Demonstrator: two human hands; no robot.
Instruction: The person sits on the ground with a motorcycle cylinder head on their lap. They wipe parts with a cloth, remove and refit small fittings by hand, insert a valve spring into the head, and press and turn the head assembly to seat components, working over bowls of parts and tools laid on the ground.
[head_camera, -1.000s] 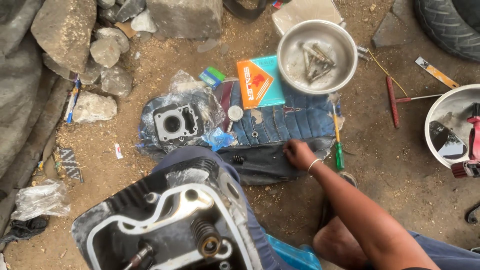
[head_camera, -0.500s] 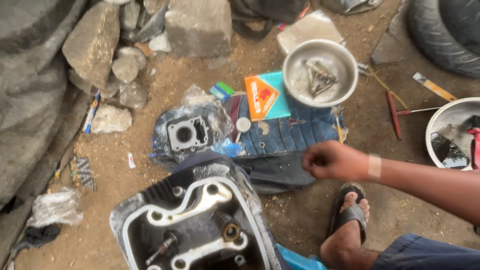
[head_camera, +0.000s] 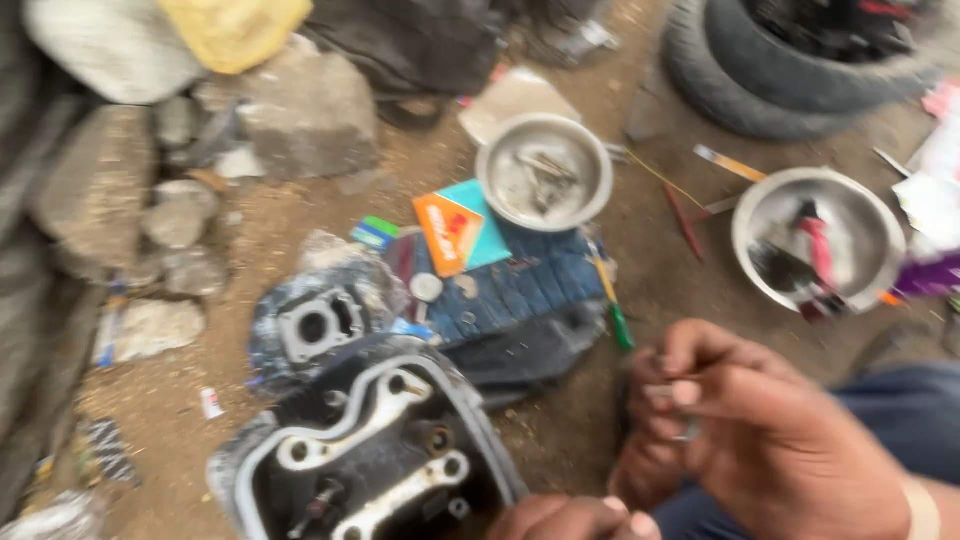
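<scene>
In the head view, the right hand (head_camera: 760, 430) pinches a small metal part (head_camera: 672, 392) between closed fingertips, just right of the cylinder head (head_camera: 370, 450) on the dirt ground. The left hand (head_camera: 570, 518) rests at the head's lower edge; whether its fingers are closed or apart cannot be told. A metal bowl (head_camera: 545, 172) sits beyond the blue cloth (head_camera: 520, 290).

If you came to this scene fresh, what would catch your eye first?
Probably the right hand, raised in the foreground and pinching something small and blurred. Lower left sits a dark engine head on the dirt. Behind them lie two metal bowls of parts and an orange-and-teal box on blue cloth.
</scene>
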